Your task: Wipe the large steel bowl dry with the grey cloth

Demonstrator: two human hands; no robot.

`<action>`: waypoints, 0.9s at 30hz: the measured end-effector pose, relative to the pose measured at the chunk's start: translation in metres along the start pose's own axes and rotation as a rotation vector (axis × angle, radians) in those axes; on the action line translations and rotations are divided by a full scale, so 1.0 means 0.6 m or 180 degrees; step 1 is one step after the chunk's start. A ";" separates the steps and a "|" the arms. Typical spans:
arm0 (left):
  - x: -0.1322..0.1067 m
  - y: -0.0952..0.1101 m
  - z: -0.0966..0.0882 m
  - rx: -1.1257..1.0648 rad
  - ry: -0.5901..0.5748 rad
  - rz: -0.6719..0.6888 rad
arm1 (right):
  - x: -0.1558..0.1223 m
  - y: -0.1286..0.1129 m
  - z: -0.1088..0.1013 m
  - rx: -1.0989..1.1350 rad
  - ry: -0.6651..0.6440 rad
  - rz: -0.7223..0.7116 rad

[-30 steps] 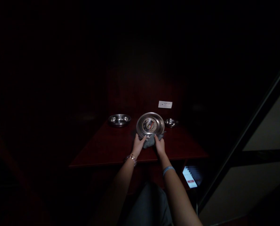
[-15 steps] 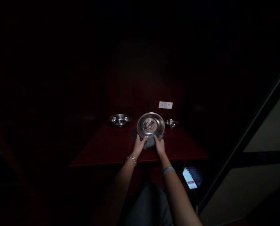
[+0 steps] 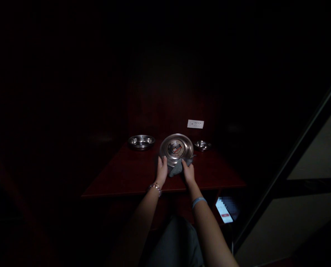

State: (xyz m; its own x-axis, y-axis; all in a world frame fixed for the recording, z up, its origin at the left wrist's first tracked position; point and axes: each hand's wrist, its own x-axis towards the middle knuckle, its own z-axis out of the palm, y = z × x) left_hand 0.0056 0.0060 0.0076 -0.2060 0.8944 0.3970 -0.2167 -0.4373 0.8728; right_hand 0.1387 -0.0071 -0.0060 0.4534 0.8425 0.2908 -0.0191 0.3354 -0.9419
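A round stainless steel plate [image 3: 186,145] is tilted up above the table, with a small dark and red sticker [image 3: 177,148] on the face towards me. My left hand [image 3: 162,171] grips its lower left rim, thumb on the near face. At the lower right rim, my right hand [image 3: 188,171] pinches a grey cloth [image 3: 176,168] against the plate. Fingers behind the plate and cloth are hidden.
On the dark red table [image 3: 112,178], a wide steel bowl [image 3: 141,142] stands at back left and a smaller steel bowl [image 3: 202,145] at back right. A white socket panel [image 3: 195,124] is on the wall. A lit phone [image 3: 224,210] lies lower right, below the tabletop.
The plate has turned a little clockwise and shifted slightly left, its sticker now lying flatter. My left hand has moved left along the rim. My right hand stays with the cloth.
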 end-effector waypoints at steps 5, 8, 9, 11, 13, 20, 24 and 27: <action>-0.002 0.009 -0.003 0.0024 0.0061 0.0011 | -0.002 -0.001 0.002 0.0013 -0.0054 -0.0086; -0.002 0.010 -0.004 0.0059 0.0093 0.0021 | -0.003 -0.002 0.003 -0.0054 -0.0010 -0.0076; -0.002 0.009 -0.004 0.0064 0.0093 0.0026 | -0.003 -0.002 0.003 -0.0054 -0.0008 -0.0080; -0.003 0.008 -0.004 0.0086 0.0051 0.0026 | -0.003 -0.003 0.002 -0.0058 0.0005 -0.0096; -0.005 0.007 -0.003 0.0119 -0.0019 -0.0009 | -0.003 -0.004 0.001 -0.0067 0.0001 -0.0097; -0.005 0.005 -0.003 0.0173 -0.0066 -0.0094 | 0.002 0.005 -0.002 -0.0096 0.0056 -0.0014; -0.004 0.003 -0.003 0.0066 -0.0073 -0.0075 | 0.003 0.007 -0.001 -0.0120 0.0048 -0.0002; -0.003 0.001 -0.003 0.0030 -0.0063 -0.0074 | 0.003 0.006 -0.001 -0.0114 0.0019 -0.0034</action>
State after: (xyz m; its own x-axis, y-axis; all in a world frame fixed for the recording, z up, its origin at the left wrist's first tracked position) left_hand 0.0044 0.0041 0.0068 -0.1822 0.9060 0.3820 -0.2123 -0.4156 0.8844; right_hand 0.1399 -0.0044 -0.0089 0.4587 0.8364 0.3001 0.0178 0.3290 -0.9441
